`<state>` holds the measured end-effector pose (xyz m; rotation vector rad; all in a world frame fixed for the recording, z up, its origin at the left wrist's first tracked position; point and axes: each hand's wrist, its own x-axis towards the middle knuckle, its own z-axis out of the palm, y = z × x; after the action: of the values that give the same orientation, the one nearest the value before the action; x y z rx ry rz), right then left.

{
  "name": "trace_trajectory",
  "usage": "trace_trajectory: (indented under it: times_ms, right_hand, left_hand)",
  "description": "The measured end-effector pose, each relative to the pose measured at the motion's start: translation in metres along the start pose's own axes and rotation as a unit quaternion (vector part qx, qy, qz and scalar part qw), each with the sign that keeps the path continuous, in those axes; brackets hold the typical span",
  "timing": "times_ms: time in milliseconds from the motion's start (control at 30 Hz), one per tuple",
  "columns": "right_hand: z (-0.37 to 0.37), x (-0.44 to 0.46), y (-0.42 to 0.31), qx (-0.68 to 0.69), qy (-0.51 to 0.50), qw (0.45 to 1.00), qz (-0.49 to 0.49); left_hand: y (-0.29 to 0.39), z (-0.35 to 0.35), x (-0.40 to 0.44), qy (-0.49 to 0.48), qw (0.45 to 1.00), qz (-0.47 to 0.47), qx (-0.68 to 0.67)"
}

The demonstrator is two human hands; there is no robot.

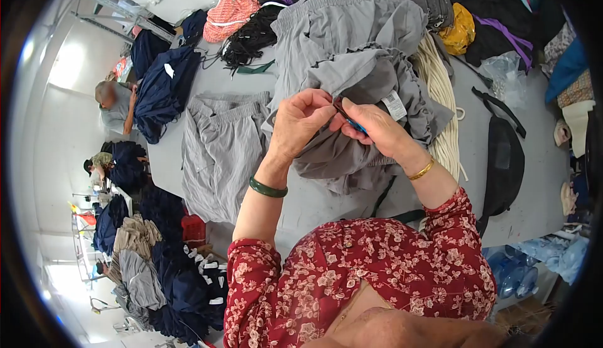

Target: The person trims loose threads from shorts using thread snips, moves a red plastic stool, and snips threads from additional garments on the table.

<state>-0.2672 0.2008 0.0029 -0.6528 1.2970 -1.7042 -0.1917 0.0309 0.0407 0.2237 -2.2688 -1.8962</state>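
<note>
My left hand (304, 122), with a green bangle at its wrist, is closed in a pinch on the edge of a grey garment (352, 75). In my right hand (380, 128) are small blue-handled snips (357, 125), their dark tip close to the left fingertips. The exact spot between the fingers is partly hidden. Folds of the grey garment bunch up around both hands, and a white label (394, 105) shows beside the right one. The garment lies heaped on a grey table (282, 206).
Grey shorts (223, 153) lie flat to the left. Cream cords (440, 109) and a black bag (504, 166) are on the right. Behind are a dark pouch (428, 1), yellow cloth (460, 29) and black cords (251, 37). Other people work at the far left among navy garments (166, 90).
</note>
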Motion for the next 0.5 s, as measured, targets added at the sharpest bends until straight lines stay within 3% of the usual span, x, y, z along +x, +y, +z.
trace_trajectory:
  times_ms: [200,400,433,500]
  right_hand:
    - [0.004,0.002,-0.012,-0.031,-0.005,0.999,-0.010]
    - [0.001,0.010,-0.003,-0.071,-0.008,0.991,-0.113]
    - [0.001,0.007,-0.006,-0.046,-0.012,0.995,-0.089]
    - [-0.006,-0.003,-0.017,0.001,-0.017,0.999,-0.043]
  left_hand:
    - [0.006,-0.002,-0.001,0.019,0.999,-0.007,0.027]
    - [0.017,-0.001,-0.008,0.023,0.996,-0.005,0.083]
    - [0.022,-0.002,-0.012,0.021,0.995,-0.006,0.099]
    - [0.033,-0.023,-0.029,-0.276,0.955,0.062,0.089]
